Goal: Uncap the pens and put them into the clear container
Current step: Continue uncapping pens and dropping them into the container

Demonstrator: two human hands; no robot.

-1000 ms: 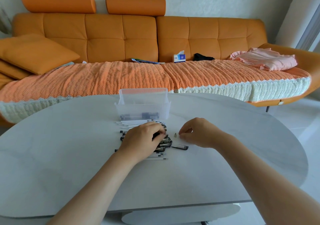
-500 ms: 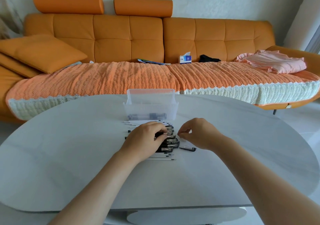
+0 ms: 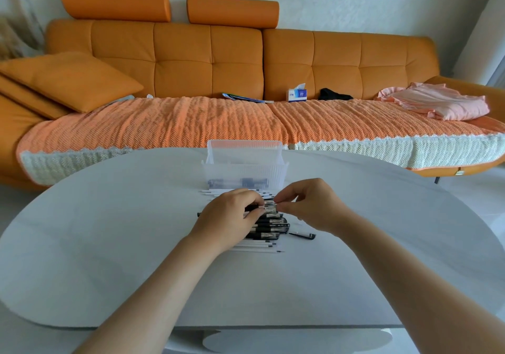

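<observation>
**Both hands on one pen at the middle of the table**

The black pens (image 3: 270, 226) carry pale printed bands, and the tissue box (image 3: 297, 95) on the sofa (image 3: 207, 61) has a blue panel; none of this writing is legible.

At the left of the sofa lies an orange cushion (image 3: 68, 80). A booklet (image 3: 246, 97) lies further right, before the tissue box, and a pink cloth (image 3: 437, 102) is heaped at the right end.

On the grey table (image 3: 109, 244), the left hand (image 3: 232, 214) curls over the pile and grips a pen (image 3: 269, 204). The right hand (image 3: 308, 206) pinches that pen's right end between thumb and fingertips. The hands hide part of the pile.

The pens lie side by side in a stack, with thin white refills (image 3: 257, 247) at its near side. A loose black cap (image 3: 302, 235) lies just right of the stack. The clear container (image 3: 244, 168), ribbed and see-through, stands near the table's far edge just behind the pile, with a few dark pieces at its bottom.
</observation>
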